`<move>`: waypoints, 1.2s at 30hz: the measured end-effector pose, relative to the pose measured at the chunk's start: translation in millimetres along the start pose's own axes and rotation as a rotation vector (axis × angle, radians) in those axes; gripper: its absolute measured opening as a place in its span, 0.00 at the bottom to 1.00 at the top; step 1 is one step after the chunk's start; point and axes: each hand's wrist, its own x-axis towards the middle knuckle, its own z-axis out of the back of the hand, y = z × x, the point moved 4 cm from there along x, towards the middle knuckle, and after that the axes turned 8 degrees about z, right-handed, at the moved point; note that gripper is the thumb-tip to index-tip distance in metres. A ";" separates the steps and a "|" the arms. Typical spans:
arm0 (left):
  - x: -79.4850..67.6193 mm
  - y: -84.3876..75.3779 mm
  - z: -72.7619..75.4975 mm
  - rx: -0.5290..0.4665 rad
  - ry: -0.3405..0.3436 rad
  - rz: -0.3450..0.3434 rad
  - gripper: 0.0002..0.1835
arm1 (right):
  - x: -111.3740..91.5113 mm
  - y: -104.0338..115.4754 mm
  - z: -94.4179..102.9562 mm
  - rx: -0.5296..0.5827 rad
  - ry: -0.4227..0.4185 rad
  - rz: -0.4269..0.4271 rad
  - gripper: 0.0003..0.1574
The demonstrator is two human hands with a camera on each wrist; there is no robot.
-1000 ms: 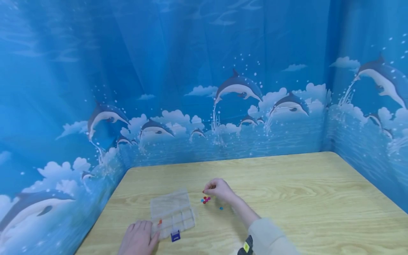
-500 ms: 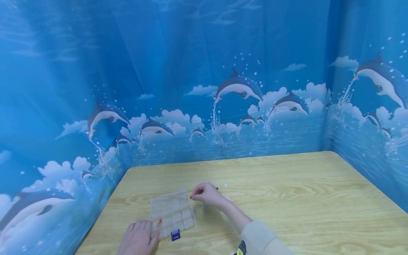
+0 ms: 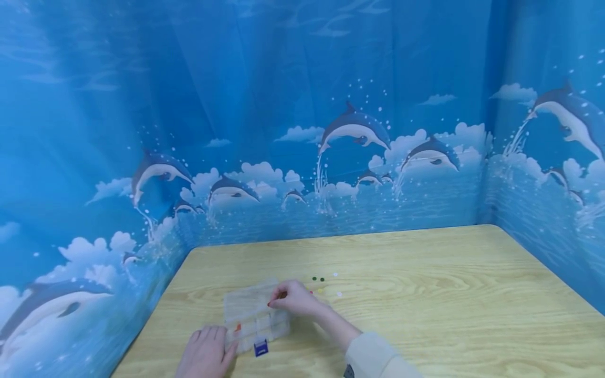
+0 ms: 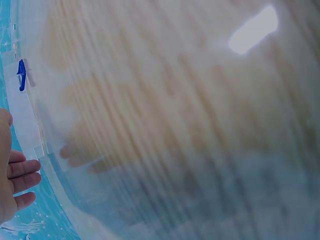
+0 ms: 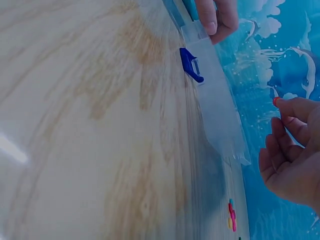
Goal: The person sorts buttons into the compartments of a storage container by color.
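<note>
Between the thumb and forefinger of my right hand (image 3: 296,298) is a small red disc (image 5: 275,101). That hand hovers over the right part of a clear plastic compartment box (image 3: 247,340), whose lid (image 3: 246,304) lies folded back. A blue latch (image 3: 261,347) sits on the box's front edge. One left compartment holds something orange-red (image 3: 238,327). My left hand (image 3: 204,350) rests at the box's left side with its fingers extended; in the right wrist view its fingertips touch the box's end.
On the wood-patterned table (image 3: 425,294), right of the box, lie more small discs: green (image 3: 322,279), white (image 3: 335,274), yellow (image 3: 320,290) and red (image 3: 311,292). My right hand and forearm hide others. A blue dolphin-print curtain (image 3: 293,105) hangs behind the table.
My right hand has moved left and toward me, from the discs to above the box, carrying the red disc. Green, white and yellow discs have come into sight behind it. The left hand stays put.
</note>
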 end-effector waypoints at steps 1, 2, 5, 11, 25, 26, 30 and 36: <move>0.2 0.0 -0.2 0.000 -0.002 -0.001 0.17 | 0.5 0.5 -1.4 0.001 0.003 0.004 0.04; 0.1 0.1 -0.2 0.000 -0.003 -0.001 0.17 | 1.0 0.8 -2.9 0.002 0.005 0.006 0.03; 0.0 0.5 -0.2 -0.002 -0.012 -0.008 0.17 | 2.8 1.9 -6.9 -0.005 0.010 0.003 0.03; 0.0 0.2 0.1 -0.003 -0.024 -0.008 0.17 | 6.6 2.5 -12.4 -0.032 0.002 -0.007 0.03; 1.8 1.7 -1.0 -0.029 0.068 0.019 0.19 | 12.4 12.0 -27.3 -0.041 -0.035 -0.007 0.02; 1.7 1.9 -1.0 -0.028 0.063 0.018 0.18 | 13.3 12.9 -28.3 -0.046 -0.036 -0.003 0.02; 1.7 1.4 -0.4 -0.020 0.040 0.011 0.18 | 17.4 15.3 -32.8 -0.058 -0.028 0.006 0.02; -0.5 0.3 1.1 -0.016 -0.027 -0.006 0.17 | 22.6 17.2 -42.7 -0.056 -0.027 0.021 0.04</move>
